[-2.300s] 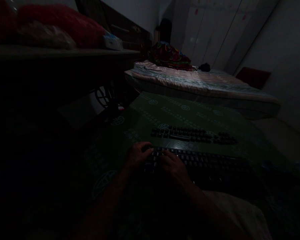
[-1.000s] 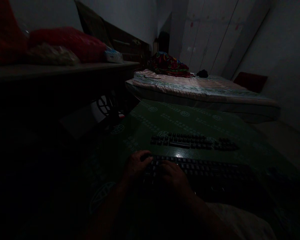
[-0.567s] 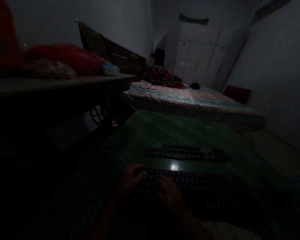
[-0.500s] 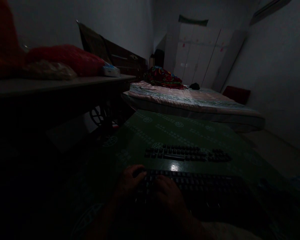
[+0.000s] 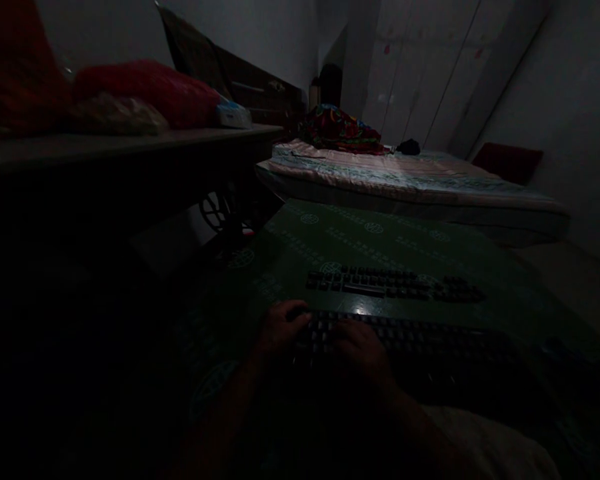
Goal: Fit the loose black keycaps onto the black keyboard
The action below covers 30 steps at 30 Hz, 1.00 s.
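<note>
- Head view, super dark: the left hand (image 5: pixel 280 330) and right hand (image 5: pixel 363 347) both rested on the left end of the black keyboard (image 5: pixel 430 340). Fingers lay loose on the keys, not clamped on anything.
- The keyboard sat at the near edge of the green mat (image 5: pixel 380 240), with a second row of dark keys (image 5: pixel 395 283) just beyond it.
- On the table (image 5: pixel 130 143) at left were a red bag (image 5: pixel 150 90) and a clear bag (image 5: pixel 120 113); couldn't tell the contents.
- Versus half a second earlier, the hands hadn't left that end of the keyboard; only the view had tipped down.
</note>
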Each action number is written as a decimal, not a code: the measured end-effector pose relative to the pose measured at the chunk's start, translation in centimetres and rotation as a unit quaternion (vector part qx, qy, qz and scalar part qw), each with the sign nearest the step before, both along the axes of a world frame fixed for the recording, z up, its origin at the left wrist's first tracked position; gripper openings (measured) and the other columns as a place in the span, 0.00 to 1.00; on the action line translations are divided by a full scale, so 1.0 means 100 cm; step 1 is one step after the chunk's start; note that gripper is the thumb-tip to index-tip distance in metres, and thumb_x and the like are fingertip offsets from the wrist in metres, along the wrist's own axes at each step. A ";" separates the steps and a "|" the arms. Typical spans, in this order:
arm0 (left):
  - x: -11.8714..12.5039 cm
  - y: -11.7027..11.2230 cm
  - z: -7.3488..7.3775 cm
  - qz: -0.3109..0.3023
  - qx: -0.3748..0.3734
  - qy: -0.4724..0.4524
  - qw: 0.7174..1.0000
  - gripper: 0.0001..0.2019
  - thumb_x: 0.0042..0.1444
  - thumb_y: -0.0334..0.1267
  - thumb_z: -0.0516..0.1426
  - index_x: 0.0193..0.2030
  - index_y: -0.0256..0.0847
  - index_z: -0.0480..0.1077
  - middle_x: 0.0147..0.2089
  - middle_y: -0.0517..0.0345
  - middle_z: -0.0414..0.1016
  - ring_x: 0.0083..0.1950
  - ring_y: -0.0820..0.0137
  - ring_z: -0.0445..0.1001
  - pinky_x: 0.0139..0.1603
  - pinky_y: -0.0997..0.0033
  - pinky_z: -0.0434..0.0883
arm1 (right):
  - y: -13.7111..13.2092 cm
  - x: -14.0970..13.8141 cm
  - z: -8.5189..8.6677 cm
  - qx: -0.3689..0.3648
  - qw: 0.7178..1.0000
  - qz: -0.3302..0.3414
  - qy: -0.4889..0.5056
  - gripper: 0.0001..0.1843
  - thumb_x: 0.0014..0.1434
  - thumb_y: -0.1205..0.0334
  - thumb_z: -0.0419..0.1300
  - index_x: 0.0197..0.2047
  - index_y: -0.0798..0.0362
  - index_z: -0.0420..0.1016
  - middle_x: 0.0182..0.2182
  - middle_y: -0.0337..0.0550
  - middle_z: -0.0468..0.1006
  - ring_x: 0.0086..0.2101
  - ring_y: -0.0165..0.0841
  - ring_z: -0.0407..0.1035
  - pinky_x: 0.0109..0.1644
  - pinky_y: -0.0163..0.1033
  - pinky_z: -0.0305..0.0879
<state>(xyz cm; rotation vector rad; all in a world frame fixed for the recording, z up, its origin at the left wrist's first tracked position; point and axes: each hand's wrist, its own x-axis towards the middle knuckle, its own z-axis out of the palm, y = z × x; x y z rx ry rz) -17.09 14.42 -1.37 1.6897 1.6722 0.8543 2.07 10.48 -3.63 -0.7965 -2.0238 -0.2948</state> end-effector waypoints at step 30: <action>0.015 -0.015 0.001 -0.114 0.046 0.104 0.987 0.39 0.36 0.43 0.65 0.58 0.38 0.61 0.62 0.44 0.62 0.64 0.54 0.58 0.63 0.53 0.56 | 0.006 0.029 0.002 -0.169 0.982 -0.071 0.050 0.08 0.58 0.67 0.54 0.31 0.55 0.73 0.30 0.47 0.76 0.33 0.35 0.69 0.38 0.40 0.66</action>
